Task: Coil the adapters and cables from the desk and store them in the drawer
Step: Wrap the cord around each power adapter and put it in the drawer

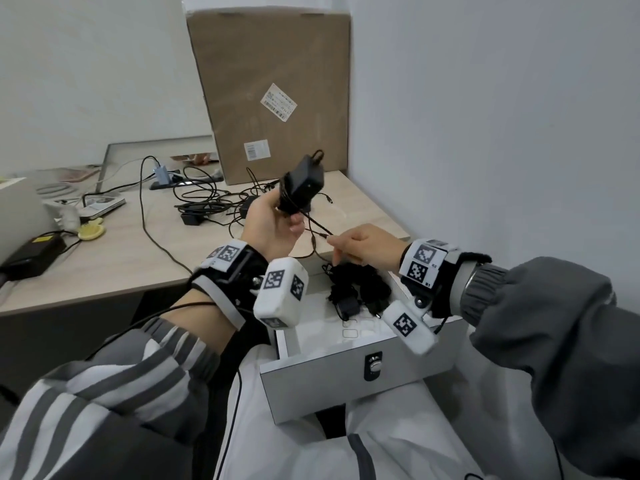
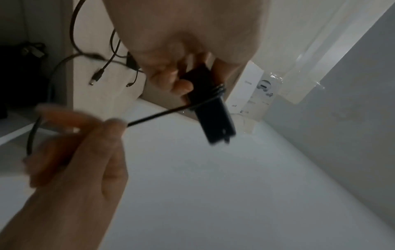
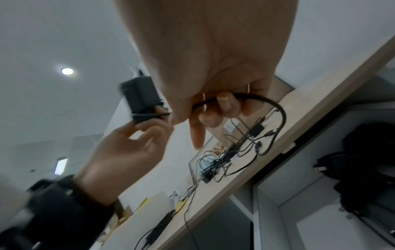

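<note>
My left hand [image 1: 273, 220] grips a black power adapter [image 1: 304, 183] raised above the desk corner, with several turns of its thin cable wound round the lower body [image 2: 218, 89]. The free cable [image 1: 320, 228] runs down and right to my right hand [image 1: 356, 245], which pinches it between thumb and fingers [image 3: 224, 104]. Below the hands the white drawer [image 1: 346, 379] stands pulled out, with coiled black adapters and cables [image 1: 360, 289] lying at its back. A tangle of loose black cables and adapters [image 1: 207, 199] stays on the wooden desk [image 1: 114, 271].
A tall cardboard box [image 1: 273, 98] stands at the desk's back right corner against the wall. A powered hub [image 1: 162, 174], a large black power brick [image 1: 31, 254], a white device [image 1: 100, 204] and a yellow object [image 1: 90, 232] lie on the left.
</note>
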Demonstrator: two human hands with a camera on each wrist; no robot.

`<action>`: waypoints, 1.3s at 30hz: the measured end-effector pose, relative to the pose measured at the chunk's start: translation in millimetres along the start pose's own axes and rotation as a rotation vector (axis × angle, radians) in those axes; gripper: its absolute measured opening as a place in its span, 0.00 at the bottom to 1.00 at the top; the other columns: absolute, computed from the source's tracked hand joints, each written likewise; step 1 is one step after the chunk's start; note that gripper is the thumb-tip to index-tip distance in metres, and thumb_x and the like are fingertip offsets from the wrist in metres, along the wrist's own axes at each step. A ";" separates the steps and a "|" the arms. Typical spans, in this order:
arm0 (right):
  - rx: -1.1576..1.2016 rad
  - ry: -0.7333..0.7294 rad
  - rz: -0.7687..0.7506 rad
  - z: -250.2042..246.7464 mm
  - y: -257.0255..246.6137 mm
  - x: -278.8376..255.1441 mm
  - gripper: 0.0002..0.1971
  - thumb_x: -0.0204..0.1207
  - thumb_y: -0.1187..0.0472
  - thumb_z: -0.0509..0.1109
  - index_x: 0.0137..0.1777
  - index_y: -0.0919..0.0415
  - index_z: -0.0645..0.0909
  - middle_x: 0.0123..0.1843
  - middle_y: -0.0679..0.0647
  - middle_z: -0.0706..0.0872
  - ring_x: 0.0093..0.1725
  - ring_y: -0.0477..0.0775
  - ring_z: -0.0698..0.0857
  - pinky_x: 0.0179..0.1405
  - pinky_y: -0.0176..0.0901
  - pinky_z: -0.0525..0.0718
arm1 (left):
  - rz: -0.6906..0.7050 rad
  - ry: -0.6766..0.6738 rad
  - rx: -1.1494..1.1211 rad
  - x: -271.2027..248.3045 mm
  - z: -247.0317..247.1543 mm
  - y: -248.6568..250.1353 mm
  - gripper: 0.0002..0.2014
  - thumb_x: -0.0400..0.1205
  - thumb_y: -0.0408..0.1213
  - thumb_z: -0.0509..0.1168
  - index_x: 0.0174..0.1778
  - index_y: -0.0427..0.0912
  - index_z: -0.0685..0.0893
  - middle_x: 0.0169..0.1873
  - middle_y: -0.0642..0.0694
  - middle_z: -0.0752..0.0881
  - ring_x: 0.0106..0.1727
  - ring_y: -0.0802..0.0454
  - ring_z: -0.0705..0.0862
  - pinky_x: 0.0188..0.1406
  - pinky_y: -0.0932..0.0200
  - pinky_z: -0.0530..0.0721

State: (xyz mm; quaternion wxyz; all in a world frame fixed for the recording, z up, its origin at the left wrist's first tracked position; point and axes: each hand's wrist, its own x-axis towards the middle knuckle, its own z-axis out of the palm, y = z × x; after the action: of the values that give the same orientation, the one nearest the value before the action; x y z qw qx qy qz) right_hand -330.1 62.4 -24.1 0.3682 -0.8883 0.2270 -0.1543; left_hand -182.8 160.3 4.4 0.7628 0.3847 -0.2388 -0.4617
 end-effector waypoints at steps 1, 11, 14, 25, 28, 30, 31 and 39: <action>-0.014 0.034 0.035 -6.3 3.3 1.8 0.22 0.80 0.45 0.65 0.34 0.60 0.87 0.19 0.45 0.74 0.21 0.41 0.70 0.26 0.28 0.68 | -0.025 -0.058 0.074 -1.5 -1.4 2.6 0.11 0.85 0.37 0.53 0.38 0.42 0.77 0.28 0.47 0.76 0.19 0.58 0.68 0.18 0.67 0.62; -0.199 -0.004 0.098 -43.8 -8.9 16.2 0.12 0.69 0.52 0.79 0.29 0.55 0.83 0.24 0.41 0.78 0.28 0.36 0.74 0.31 0.27 0.68 | -0.068 -0.304 1.122 -8.2 -11.6 5.4 0.07 0.83 0.36 0.63 0.51 0.44 0.86 0.32 0.49 0.78 0.29 0.55 0.71 0.28 0.62 0.66; -0.155 0.012 0.120 -49.0 -10.1 18.7 0.11 0.70 0.50 0.78 0.40 0.58 0.88 0.33 0.46 0.82 0.35 0.41 0.75 0.36 0.33 0.69 | -0.026 -0.274 1.297 -8.8 -16.3 0.0 0.07 0.82 0.39 0.66 0.54 0.47 0.87 0.35 0.43 0.77 0.31 0.50 0.71 0.26 0.61 0.69; -0.187 0.161 0.051 -36.2 -12.2 18.2 0.09 0.73 0.53 0.75 0.39 0.58 0.86 0.34 0.51 0.83 0.35 0.45 0.77 0.32 0.30 0.70 | -0.018 -0.249 1.323 -5.2 -22.8 -12.6 0.07 0.82 0.42 0.66 0.54 0.50 0.86 0.34 0.43 0.77 0.29 0.54 0.71 0.24 0.64 0.71; -0.182 0.207 -0.027 -24.1 -14.8 17.0 0.11 0.72 0.55 0.76 0.39 0.64 0.88 0.34 0.51 0.84 0.35 0.44 0.78 0.34 0.29 0.72 | -0.038 -0.217 1.353 -0.5 -24.7 -15.4 0.09 0.81 0.44 0.67 0.55 0.51 0.86 0.32 0.47 0.78 0.27 0.54 0.71 0.24 0.63 0.71; -0.179 0.243 -0.059 -15.9 -16.2 17.5 0.11 0.72 0.56 0.77 0.39 0.66 0.88 0.30 0.47 0.82 0.31 0.39 0.77 0.31 0.24 0.71 | -0.041 -0.209 1.370 1.8 -24.8 -17.3 0.09 0.80 0.45 0.67 0.54 0.53 0.86 0.31 0.48 0.78 0.27 0.52 0.72 0.25 0.62 0.72; -0.168 0.257 -0.067 -12.6 -16.0 18.2 0.10 0.71 0.57 0.77 0.38 0.65 0.88 0.30 0.47 0.83 0.30 0.39 0.77 0.30 0.23 0.72 | -0.037 -0.194 1.379 2.8 -24.7 -18.3 0.09 0.80 0.46 0.67 0.54 0.53 0.86 0.31 0.48 0.78 0.28 0.51 0.72 0.25 0.62 0.72; -0.056 0.132 -0.152 9.1 -18.0 10.6 0.17 0.82 0.64 0.63 0.29 0.61 0.81 0.28 0.53 0.80 0.26 0.36 0.75 0.34 0.30 0.70 | 0.227 0.308 0.788 13.6 -30.5 -28.3 0.06 0.84 0.36 0.62 0.54 0.41 0.80 0.50 0.35 0.83 0.38 0.46 0.82 0.26 0.60 0.84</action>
State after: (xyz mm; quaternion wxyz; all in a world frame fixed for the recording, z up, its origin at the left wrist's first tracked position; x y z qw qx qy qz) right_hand -311.9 73.5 -16.2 0.3149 -0.9008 0.1866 -0.2335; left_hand -169.3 151.5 -36.3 0.6304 0.6820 -0.3208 -0.1860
